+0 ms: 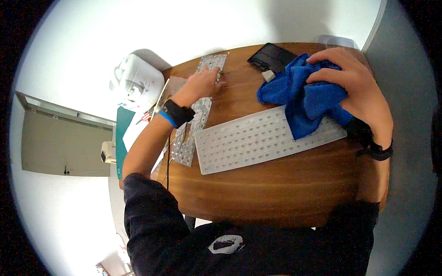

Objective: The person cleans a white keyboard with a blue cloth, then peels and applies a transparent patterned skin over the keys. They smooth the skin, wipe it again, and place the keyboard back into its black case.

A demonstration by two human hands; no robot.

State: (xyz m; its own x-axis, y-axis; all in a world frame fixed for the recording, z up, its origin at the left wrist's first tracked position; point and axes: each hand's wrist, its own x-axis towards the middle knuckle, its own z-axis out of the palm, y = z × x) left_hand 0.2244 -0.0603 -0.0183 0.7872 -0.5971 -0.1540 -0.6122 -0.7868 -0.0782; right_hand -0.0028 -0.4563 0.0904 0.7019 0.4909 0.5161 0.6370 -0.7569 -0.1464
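Note:
My right hand [345, 83] is curled round a bunched blue cloth [313, 96], its fingers pressed into the folds. One corner of the cloth hangs over the right end of a translucent white keyboard layer with rows of small bumps [248, 145]. My left hand [203, 84] reaches to the far left of the table, fingers apart, over a long grey perforated metal plate [212, 60]. Whether the fingertips press on the plate, I cannot tell. The left hand and wrist cover part of the plate's middle.
Behind the cloth lie a black flat panel [271, 57] and a small pale block [268, 76]. A white rounded container [142, 83] stands at the left, near papers and a green mat [123, 133]. A thin dark cable [168, 161] runs by the plate. Walls border the brown table [276, 193].

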